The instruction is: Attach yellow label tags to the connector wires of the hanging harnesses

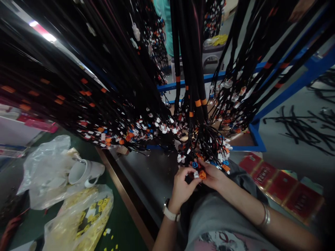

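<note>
My left hand (181,185), with a watch (170,211) at the wrist, pinches a small white connector (196,174) between thumb and index finger. Beside it, my right hand (213,175) is closed around a few connectors on wires. An orange connector (202,175) shows at its fingers, and a blue connector (194,164) sits just above. These belong to a hanging black wire harness (195,90) with orange tape bands, whose branched ends carry white, orange and blue plugs. My right fingers are partly hidden by the plugs.
More black harnesses (125,80) hang to the left. A blue metal frame (282,94) crosses behind. On the green table (123,223) lie a white cup (85,172) and a bag of yellow parts (96,212). Flattened red cartons (282,186) lie at right. A person in teal (167,24) stands beyond.
</note>
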The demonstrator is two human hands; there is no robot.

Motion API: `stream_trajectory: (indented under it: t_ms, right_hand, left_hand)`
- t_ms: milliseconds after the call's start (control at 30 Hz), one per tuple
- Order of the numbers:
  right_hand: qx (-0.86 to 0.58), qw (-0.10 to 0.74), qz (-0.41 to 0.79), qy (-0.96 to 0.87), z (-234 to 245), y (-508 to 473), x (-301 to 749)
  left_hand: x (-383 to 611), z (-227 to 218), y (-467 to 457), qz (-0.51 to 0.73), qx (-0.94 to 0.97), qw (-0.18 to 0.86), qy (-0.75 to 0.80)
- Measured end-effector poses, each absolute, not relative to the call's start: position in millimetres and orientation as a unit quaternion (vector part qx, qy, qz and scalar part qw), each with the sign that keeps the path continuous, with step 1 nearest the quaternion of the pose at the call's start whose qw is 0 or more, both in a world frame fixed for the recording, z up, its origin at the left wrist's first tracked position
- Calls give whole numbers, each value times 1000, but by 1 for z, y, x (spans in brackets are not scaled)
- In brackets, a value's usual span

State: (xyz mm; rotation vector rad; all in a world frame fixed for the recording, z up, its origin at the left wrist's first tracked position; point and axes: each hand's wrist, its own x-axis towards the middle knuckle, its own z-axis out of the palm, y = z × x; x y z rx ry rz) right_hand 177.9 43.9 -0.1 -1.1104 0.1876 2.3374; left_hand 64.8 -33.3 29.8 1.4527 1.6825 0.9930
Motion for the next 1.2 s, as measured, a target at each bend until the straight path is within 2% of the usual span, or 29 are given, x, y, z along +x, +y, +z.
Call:
stream_trajectory:
  t_ms: [133,300,767,1200]
  right_hand:
    - [-415,279,864,52,5,45,179]
    - [-433,242,867,55,15,46,185]
    - [-386,166,907,19,14,44,197]
    - [-452,187,872,15,14,43,192]
  left_hand:
    - [62,29,-32,408,550,347,641]
    - [54,27,-32,446,488,315,681]
    - [62,46,-30,385,573,327,646]
    - [60,61,-52,344,573,301,681]
